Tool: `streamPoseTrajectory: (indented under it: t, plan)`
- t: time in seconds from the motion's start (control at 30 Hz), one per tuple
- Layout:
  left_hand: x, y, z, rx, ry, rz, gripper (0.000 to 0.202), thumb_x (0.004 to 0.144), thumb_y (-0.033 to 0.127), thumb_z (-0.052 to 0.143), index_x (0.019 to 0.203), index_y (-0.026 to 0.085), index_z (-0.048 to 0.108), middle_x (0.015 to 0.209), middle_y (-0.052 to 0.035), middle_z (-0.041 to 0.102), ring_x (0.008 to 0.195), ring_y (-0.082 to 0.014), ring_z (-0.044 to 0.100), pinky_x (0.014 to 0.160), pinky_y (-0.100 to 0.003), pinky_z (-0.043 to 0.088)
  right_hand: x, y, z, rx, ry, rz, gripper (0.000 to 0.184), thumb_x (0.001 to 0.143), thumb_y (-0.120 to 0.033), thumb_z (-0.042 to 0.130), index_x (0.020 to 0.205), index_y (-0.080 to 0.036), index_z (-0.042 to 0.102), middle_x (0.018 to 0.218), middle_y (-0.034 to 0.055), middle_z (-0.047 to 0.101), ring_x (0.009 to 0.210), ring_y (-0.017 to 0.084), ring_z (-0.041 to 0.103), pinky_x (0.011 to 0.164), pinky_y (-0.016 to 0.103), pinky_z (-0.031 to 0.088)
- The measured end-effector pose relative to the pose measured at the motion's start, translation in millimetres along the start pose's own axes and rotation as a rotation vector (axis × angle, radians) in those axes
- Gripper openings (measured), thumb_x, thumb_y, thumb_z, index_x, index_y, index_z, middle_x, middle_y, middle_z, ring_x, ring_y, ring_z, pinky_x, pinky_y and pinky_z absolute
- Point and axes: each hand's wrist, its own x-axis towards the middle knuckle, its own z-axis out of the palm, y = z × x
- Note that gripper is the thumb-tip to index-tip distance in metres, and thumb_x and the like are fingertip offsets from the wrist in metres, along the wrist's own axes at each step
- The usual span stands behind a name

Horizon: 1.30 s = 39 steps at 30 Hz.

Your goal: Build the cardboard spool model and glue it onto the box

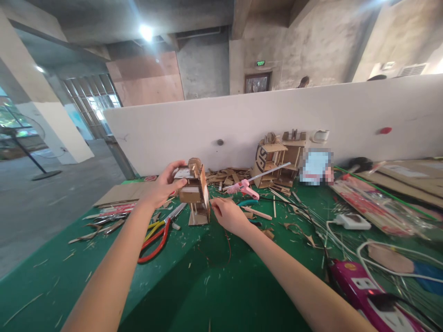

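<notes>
A small cardboard tower model [191, 193], with shelves and a rounded piece on top, stands upright on the green table. My left hand [169, 182] grips its upper part from the left, thumb in front and fingers behind. Beside the model's right wall is my right hand [226, 213], its fingers pinched together close to the cardboard. What the pinch holds is too small to make out. A thin red thread [228, 244] hangs or lies just below that hand. Scissors [155, 237] with red and yellow handles lie open-bladed left of the model.
A pink glue gun [244, 188] with a clear stick lies behind my right hand. Similar cardboard models [273, 159] stand by the white partition [166, 124]. Cardboard scraps [224, 177] are piled there. Cables and a magenta power strip [360, 288] occupy the right.
</notes>
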Motion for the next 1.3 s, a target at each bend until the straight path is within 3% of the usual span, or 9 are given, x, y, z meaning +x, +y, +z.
streamPoseTrajectory:
  t: [0.2, 0.3, 0.43, 0.53, 0.63, 0.8, 0.93, 1.07, 1.3]
  plan:
    - [-1.9, 1.7, 1.3, 0.054, 0.007, -0.021, 0.068, 0.072, 0.032, 0.077, 0.132, 0.030, 0.046, 0.134, -0.0051, 0.051, 0.116, -0.0254, 0.054, 0.088, -0.032, 0.050, -0.8, 1.6, -2.4, 0.107, 0.043, 0.012, 0.013, 0.087, -0.020, 0.050, 0.098, -0.020, 0.058, 0.099, 0.0061, 0.063, 0.082, 0.017, 0.060, 0.072, 0.028, 0.044]
    - [-3.1, 1.1, 4.9, -0.006, 0.000, -0.068, 0.074, 0.071, 0.031, 0.077, 0.137, 0.029, 0.043, 0.131, -0.0060, 0.055, 0.115, -0.0256, 0.056, 0.092, -0.034, 0.048, 0.7, 2.5, -2.8, 0.186, 0.077, 0.001, 0.037, 0.083, -0.021, 0.053, 0.121, -0.020, 0.049, 0.115, 0.0093, 0.058, 0.090, 0.019, 0.060, 0.078, 0.032, 0.047]
    - [-1.3, -7.8, 9.3, -0.141, 0.071, -0.140, 0.081, 0.069, 0.029, 0.074, 0.141, 0.034, 0.038, 0.130, -0.0023, 0.059, 0.113, -0.0252, 0.058, 0.090, -0.034, 0.049, 3.9, 4.9, 0.1, 0.299, 0.103, -0.031, 0.064, 0.086, -0.033, 0.054, 0.142, -0.023, 0.026, 0.137, 0.0145, 0.042, 0.109, 0.021, 0.056, 0.084, 0.036, 0.051]
    - [4.5, -19.0, 14.1, -0.236, 0.161, -0.122, 0.070, 0.067, 0.025, 0.068, 0.134, 0.030, 0.048, 0.124, -0.0001, 0.064, 0.110, -0.0240, 0.060, 0.089, -0.034, 0.050, 4.1, 7.0, 2.6, 0.413, 0.090, -0.041, 0.074, 0.087, -0.044, 0.055, 0.147, -0.022, 0.018, 0.144, 0.0174, 0.034, 0.118, 0.024, 0.053, 0.088, 0.039, 0.051]
    - [11.1, -28.7, 20.3, -0.262, 0.183, -0.150, 0.056, 0.063, 0.027, 0.063, 0.119, 0.021, 0.060, 0.107, -0.0032, 0.071, 0.100, -0.0274, 0.065, 0.085, -0.039, 0.052, 2.0, 7.4, 2.9, 0.493, 0.069, -0.070, 0.081, 0.085, -0.049, 0.058, 0.149, -0.023, 0.016, 0.149, 0.0173, 0.029, 0.127, 0.029, 0.046, 0.099, 0.047, 0.045]
    - [14.5, -37.2, 22.8, -0.233, 0.193, -0.168, 0.041, 0.063, 0.031, 0.059, 0.102, 0.018, 0.064, 0.088, -0.0029, 0.073, 0.089, -0.0274, 0.068, 0.078, -0.038, 0.053, 1.1, 2.6, 5.7, 0.471, 0.064, -0.099, 0.091, 0.080, -0.049, 0.065, 0.151, -0.022, 0.015, 0.153, 0.0162, 0.028, 0.137, 0.031, 0.035, 0.109, 0.049, 0.035]
    - [9.8, -41.9, 17.3, -0.186, 0.163, -0.186, 0.037, 0.063, 0.027, 0.061, 0.100, 0.019, 0.061, 0.083, 0.0003, 0.072, 0.081, -0.0227, 0.068, 0.071, -0.032, 0.052, 2.8, -3.5, 11.8, 0.502, 0.087, -0.070, 0.090, 0.082, -0.044, 0.064, 0.152, -0.024, 0.013, 0.153, 0.0149, 0.030, 0.134, 0.029, 0.039, 0.107, 0.047, 0.038]
    - [3.5, -48.0, 14.0, -0.142, 0.059, -0.235, 0.038, 0.065, 0.022, 0.064, 0.103, 0.023, 0.061, 0.080, 0.0024, 0.070, 0.073, -0.0189, 0.067, 0.066, -0.029, 0.051, 3.7, -9.7, 12.9, 0.507, 0.123, -0.084, 0.083, 0.084, -0.038, 0.062, 0.151, -0.026, 0.016, 0.149, 0.0143, 0.036, 0.127, 0.026, 0.048, 0.105, 0.045, 0.041]
    - [-5.5, -59.0, 7.6, -0.067, -0.167, -0.330, 0.055, 0.064, 0.023, 0.075, 0.117, 0.026, 0.061, 0.106, -0.0053, 0.071, 0.097, -0.0271, 0.067, 0.078, -0.037, 0.052, 10.1, -8.0, 8.3, 0.449, 0.235, -0.042, 0.057, 0.084, -0.022, 0.059, 0.137, -0.022, 0.038, 0.128, 0.0131, 0.053, 0.104, 0.020, 0.060, 0.089, 0.037, 0.051]
